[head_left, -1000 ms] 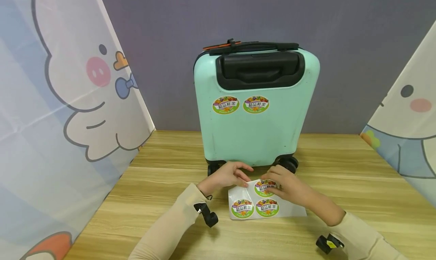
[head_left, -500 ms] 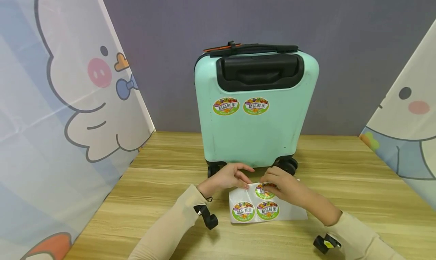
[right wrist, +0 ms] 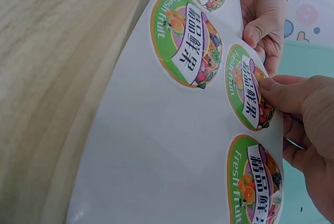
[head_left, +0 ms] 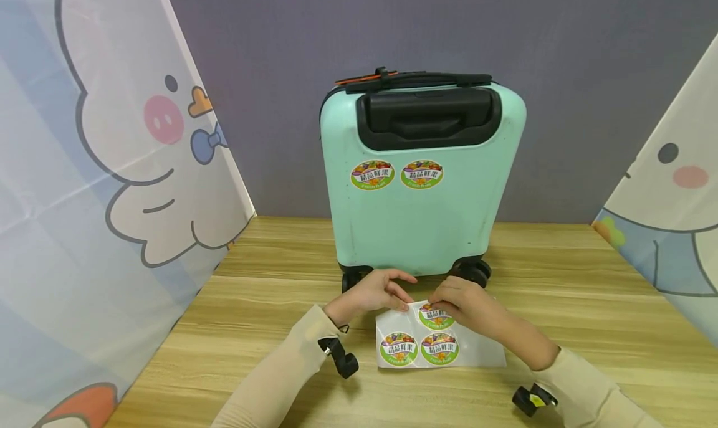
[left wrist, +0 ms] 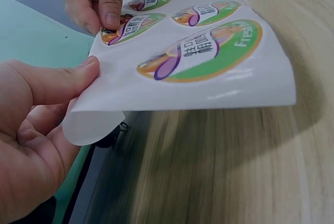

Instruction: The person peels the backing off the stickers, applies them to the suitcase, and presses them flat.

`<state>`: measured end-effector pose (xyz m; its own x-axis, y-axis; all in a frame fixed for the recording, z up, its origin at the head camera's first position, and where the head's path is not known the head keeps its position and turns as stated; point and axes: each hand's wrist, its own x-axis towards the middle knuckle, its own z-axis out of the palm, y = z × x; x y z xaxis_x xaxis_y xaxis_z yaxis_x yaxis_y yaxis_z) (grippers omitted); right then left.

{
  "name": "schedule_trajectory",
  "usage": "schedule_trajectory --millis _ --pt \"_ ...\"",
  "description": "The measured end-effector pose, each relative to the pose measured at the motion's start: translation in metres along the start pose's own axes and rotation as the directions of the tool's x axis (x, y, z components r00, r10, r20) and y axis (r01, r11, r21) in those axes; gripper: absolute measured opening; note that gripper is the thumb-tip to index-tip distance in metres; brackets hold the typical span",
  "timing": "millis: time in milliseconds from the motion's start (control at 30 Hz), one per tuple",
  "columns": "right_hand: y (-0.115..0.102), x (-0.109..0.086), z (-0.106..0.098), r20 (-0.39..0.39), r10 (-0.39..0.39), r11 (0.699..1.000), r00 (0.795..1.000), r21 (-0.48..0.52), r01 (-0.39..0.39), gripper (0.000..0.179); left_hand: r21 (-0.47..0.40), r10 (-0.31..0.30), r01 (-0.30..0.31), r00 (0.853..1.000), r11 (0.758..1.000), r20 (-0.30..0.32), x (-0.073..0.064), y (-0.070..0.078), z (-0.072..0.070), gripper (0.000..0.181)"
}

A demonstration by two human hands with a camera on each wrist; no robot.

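Loosening one fruit sticker [right wrist: 245,91] from its backing appears to be the step in hand. Sticker sheet [head_left: 482,352] lies between the desk's [head_left: 269,366] left and right edges, just in front of the mint suitcase [head_left: 412,228], which stands toward the far edge; in the left wrist view the sheet's near end is held clear of the wood, its shadow below. Left hand [head_left: 377,293]: grip pinching the sheet by a corner on the suitcase side, thumb on top, fingers beneath, where a flap of backing curls under. Right hand [head_left: 468,306]: grip pinching at the sticker's fruit-printed end, thumb on the face, fingers behind the sheet. Cannot tell whether any of the sticker's rim has come up. Technique, as judged: hold the left corner taut so the backing does not buckle; bend the backing sharply away behind the rim, since thin stock should let the stiffer label edge spring free; get a nail under before pulling. Then draw back low and slowly, nearly parallel to the sheet, to limit curl and tearing. Hold by the very margin only, keeping skin off most of the adhesive. Watch the neighbouring sticker [right wrist: 187,38]: a hard fold across it could raise its edge too. Risk noted: pinching label and backing together would lift both.
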<state>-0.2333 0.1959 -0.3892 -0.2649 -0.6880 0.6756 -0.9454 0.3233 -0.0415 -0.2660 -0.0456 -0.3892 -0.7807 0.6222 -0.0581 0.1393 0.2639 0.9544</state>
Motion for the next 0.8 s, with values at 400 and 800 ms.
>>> schedule_trajectory --millis 400,800 --pt "-0.0009 0.0005 -0.0016 -0.011 0.001 0.999 1.0 0.033 -0.001 0.029 -0.012 0.009 -0.009 1.0 1.0 0.013 -0.0003 -0.0015 -0.0002 0.055" --pt "-0.0052 0.0016 0.0012 0.015 0.053 0.998 0.998 -0.029 -0.053 0.032 -0.054 -0.03 0.028 0.999 0.998 -0.026 -0.0024 0.001 0.0062 0.055"
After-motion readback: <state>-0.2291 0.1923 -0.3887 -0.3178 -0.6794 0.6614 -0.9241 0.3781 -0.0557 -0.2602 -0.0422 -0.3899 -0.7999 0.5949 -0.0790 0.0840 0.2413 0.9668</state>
